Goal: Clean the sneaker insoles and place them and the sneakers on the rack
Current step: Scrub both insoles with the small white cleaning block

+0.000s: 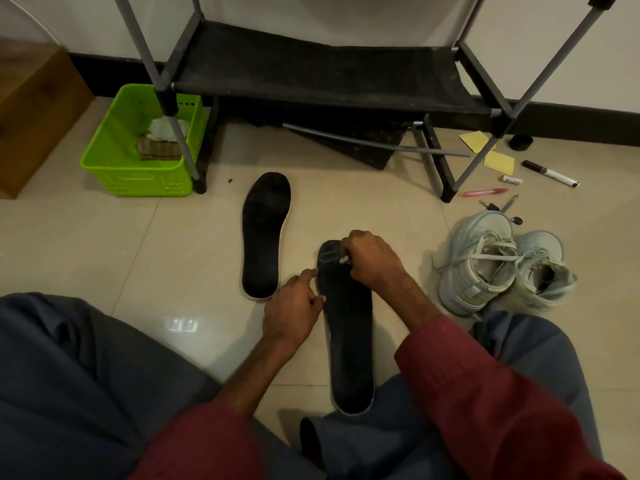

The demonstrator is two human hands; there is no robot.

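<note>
Two black insoles lie on the tiled floor. The far insole [265,233] lies alone, left of centre. The near insole [349,337] runs toward me between my knees. My right hand [372,259] grips a small white wipe [343,260] pressed on this insole's far end. My left hand [294,308] pinches the insole's left edge with curled fingers. A pair of pale blue sneakers [502,268] stands on the floor to the right. The black rack [311,77] with grey poles stands ahead against the wall.
A green plastic basket [138,168] with white tissue and a pack sits at the rack's left leg. Yellow notes [498,161], a marker [550,173], a pink pen [483,192] and keys lie right of the rack. A brown wooden box [31,109] stands far left.
</note>
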